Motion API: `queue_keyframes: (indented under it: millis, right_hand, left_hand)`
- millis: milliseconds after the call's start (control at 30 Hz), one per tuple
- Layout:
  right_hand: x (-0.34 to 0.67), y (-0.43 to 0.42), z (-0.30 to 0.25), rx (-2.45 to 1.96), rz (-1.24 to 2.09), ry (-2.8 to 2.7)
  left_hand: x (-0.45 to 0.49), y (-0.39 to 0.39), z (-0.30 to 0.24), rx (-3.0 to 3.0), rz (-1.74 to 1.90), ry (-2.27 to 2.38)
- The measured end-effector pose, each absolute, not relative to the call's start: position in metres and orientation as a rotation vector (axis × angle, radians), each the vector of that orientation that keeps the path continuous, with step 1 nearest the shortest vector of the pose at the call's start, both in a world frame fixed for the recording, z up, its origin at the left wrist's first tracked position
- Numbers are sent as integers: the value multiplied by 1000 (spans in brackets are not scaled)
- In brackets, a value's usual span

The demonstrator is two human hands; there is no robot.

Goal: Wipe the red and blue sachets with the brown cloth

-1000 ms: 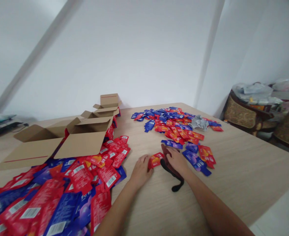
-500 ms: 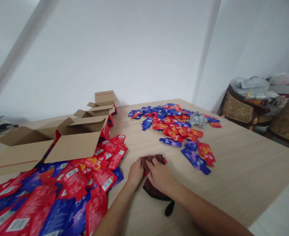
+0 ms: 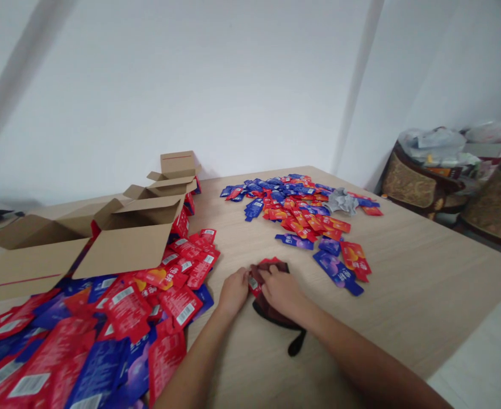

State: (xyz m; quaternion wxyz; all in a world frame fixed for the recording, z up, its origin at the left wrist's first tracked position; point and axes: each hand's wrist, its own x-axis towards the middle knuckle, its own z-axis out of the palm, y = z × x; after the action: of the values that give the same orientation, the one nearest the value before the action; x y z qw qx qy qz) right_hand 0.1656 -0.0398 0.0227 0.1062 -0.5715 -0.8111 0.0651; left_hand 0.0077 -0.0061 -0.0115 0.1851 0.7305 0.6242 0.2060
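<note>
A brown cloth with black edging and a short black strap lies on the table between my hands. A red packet with a white label shows at the cloth's left side, and more red peeks out past its far edge. My left hand is closed, its fingertips pinching the packet's edge beside the cloth. From the right, my right hand grips the cloth with bent fingers pressed on its top. The cloth's underside and part of the packet are hidden.
A pile of red and blue packets fills the left foreground. Behind it stand open cardboard boxes. Smaller red and blue packets lie across the far table, beside crumpled grey material. Chairs with plastic bags stand right.
The cloth has shifted under my right hand, and more of the red packet now shows at its left side and far edge. My left hand has drawn slightly left.
</note>
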Motion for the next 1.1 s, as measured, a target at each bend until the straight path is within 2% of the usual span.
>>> queue_keyframes:
  millis: [200, 500, 767, 900, 1000, 1100]
  right_hand:
    - [208, -5, 22, -1890, 167, -2209]
    - [164, -47, 27, -1537, 88, -2504]
    - [178, -49, 42, -1204, 394, -2753]
    - [186, -44, 46, -952, 747, -2758]
    - [196, -35, 47, -824, 997, -2559]
    - [208, -25, 43, -1085, 829, -2282]
  left_hand:
    - [5, -5, -12, 1961, 641, 1733]
    - [7, -2, -14, 1963, 636, 1763]
    - [3, 2, -16, 1953, 639, 1813]
    - [1, 4, -20, 1887, 756, 1725]
    - [-2, 5, -18, 1892, 780, 1702]
    - [-5, 5, -17, 1884, 753, 1714]
